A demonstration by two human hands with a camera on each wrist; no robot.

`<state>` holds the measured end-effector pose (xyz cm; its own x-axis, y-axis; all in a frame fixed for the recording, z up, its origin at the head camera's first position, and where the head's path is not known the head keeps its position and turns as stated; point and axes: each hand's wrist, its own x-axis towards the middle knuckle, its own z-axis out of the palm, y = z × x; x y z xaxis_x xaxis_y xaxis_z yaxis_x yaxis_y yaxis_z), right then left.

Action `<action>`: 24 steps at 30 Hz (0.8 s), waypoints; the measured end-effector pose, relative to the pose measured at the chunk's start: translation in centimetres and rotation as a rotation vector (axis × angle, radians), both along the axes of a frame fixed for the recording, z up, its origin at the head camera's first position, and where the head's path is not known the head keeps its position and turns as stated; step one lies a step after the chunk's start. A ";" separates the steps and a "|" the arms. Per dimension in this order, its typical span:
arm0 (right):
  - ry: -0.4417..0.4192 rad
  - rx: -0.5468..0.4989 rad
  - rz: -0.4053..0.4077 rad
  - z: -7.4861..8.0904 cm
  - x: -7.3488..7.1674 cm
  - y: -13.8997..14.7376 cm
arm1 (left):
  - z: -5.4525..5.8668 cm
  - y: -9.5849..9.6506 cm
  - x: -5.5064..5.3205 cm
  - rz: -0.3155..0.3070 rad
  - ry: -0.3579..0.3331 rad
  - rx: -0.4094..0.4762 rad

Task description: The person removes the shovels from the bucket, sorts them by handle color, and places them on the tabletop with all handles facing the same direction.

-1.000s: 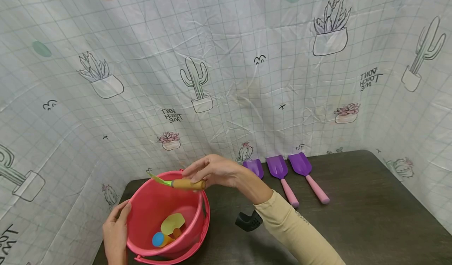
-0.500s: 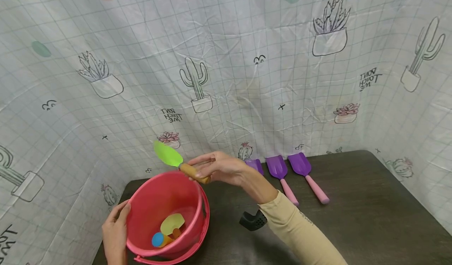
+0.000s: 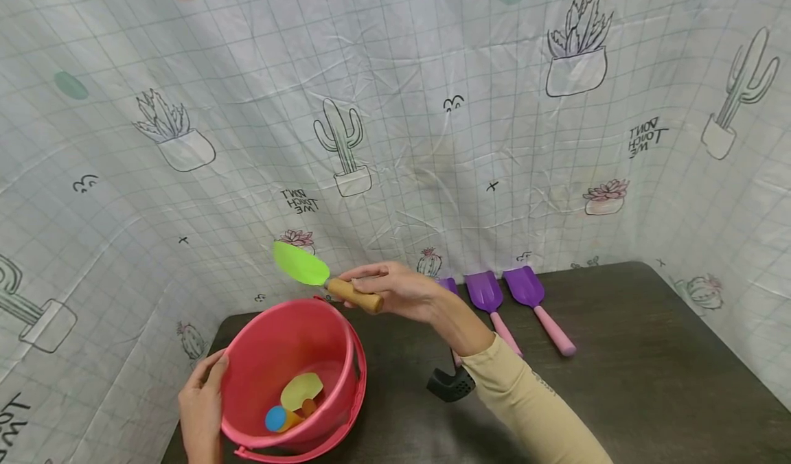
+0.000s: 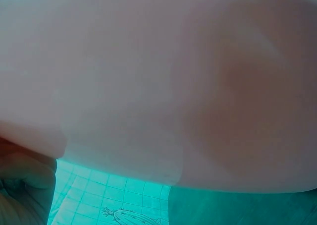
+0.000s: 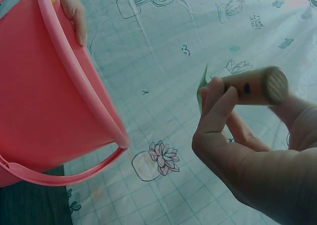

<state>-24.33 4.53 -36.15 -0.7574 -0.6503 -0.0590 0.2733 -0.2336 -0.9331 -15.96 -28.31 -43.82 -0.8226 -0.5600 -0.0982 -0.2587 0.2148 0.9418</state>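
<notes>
My right hand (image 3: 402,289) pinches the wooden handle of a small green trowel (image 3: 301,263), held up behind and right of a pink bucket (image 3: 278,327). In the right wrist view the butt of the trowel's handle (image 5: 255,86) points toward the camera. The left hand (image 3: 202,406) grips the bucket's left rim, thumb on the inside, and the bucket leans. Inside lie a pale yellow-green blade (image 3: 303,390) and a yellow-orange handle with a blue end (image 3: 277,419). The bucket's wall (image 4: 124,86) fills most of the left wrist view.
Two purple shovels with pink handles (image 3: 485,291) (image 3: 525,287) lie at the back of the dark table (image 3: 649,368). A third purple shovel (image 3: 448,284) is partly hidden by the right arm. A cactus-print curtain (image 3: 432,141) stands behind. A black perforated piece (image 3: 450,386) shows under the right forearm.
The right hand has moved up and right with the trowel, away from over the bucket's mouth. Its green blade has turned to show its broad face. The left hand and bucket stay put.
</notes>
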 end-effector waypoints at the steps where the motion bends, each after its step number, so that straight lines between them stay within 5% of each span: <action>1: -0.007 -0.005 -0.006 0.0 0.0 0.1 | 0.0 0.0 0.0 0.001 0.002 0.001; 11: -0.056 -0.058 -0.095 0.1 0.0 1.1 | 0.1 0.1 0.0 0.000 0.003 -0.018; 24: -0.061 -0.035 -0.109 -0.4 -0.5 3.4 | 0.1 0.1 0.1 0.006 0.016 -0.004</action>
